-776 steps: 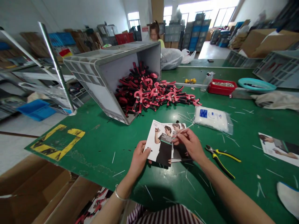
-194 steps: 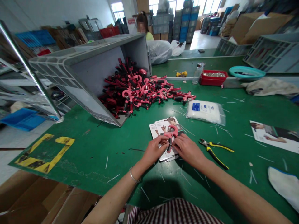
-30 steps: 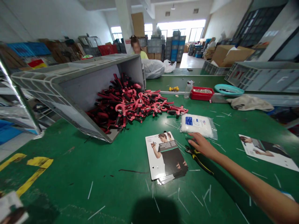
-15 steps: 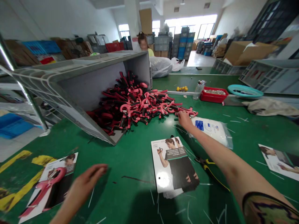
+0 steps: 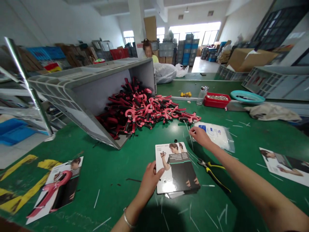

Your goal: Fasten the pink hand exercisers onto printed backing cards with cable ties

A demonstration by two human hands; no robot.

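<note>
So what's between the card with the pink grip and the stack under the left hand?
In the head view: green work mat, a thin dark strip on it, then the left hand at the stack's edge.

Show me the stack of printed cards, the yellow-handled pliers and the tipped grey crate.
Stack of printed cards (image 5: 177, 167): head view, point on the top card's printed front.
Yellow-handled pliers (image 5: 212, 172): head view, point on the handles.
Tipped grey crate (image 5: 106, 91): head view, point on the inner wall.
</note>
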